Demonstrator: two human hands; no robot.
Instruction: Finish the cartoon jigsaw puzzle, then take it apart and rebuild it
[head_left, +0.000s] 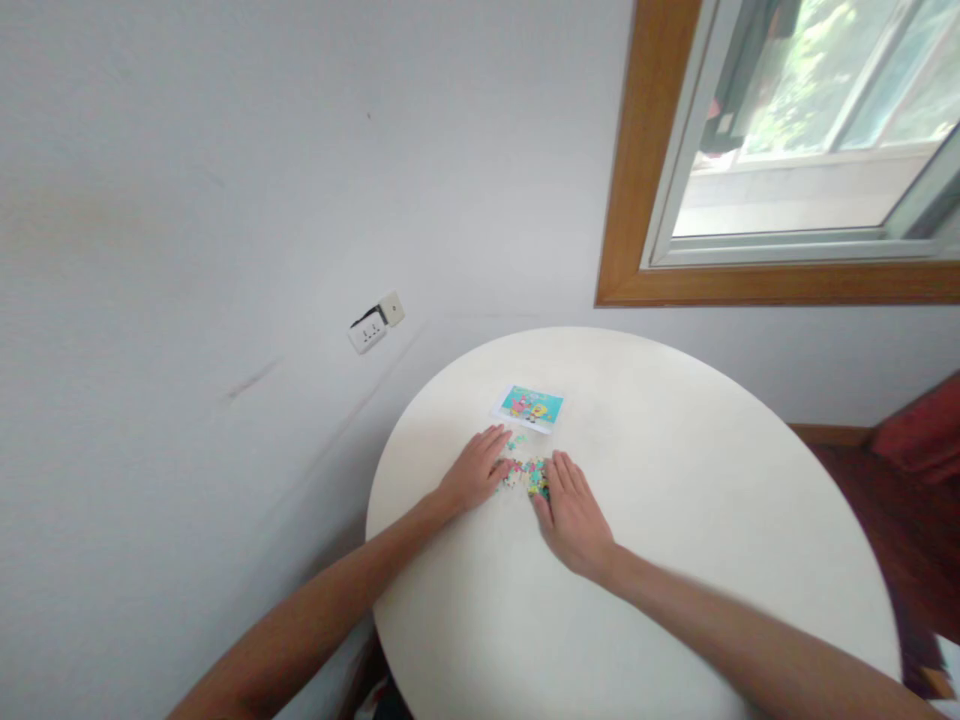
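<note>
A small heap of colourful jigsaw puzzle pieces (523, 472) lies on the white round table (690, 480), between my two hands. My left hand (476, 470) rests at the heap's left side with its fingers stretched out and the thumb beside the pieces. On the other side, my right hand (571, 512) lies with fingers extended, its edge touching the pieces. A few loose pieces sit just above the heap. Beyond them is a picture card (532, 408) with cartoon figures on a turquoise ground. Whether any pieces are under the palms is hidden.
The table's far edge stands close to a pale wall (480, 200) with a power socket (367, 331) on it. A wood-framed window (622, 200) is at the upper right. Red cloth (922, 430) shows beyond the table on the right.
</note>
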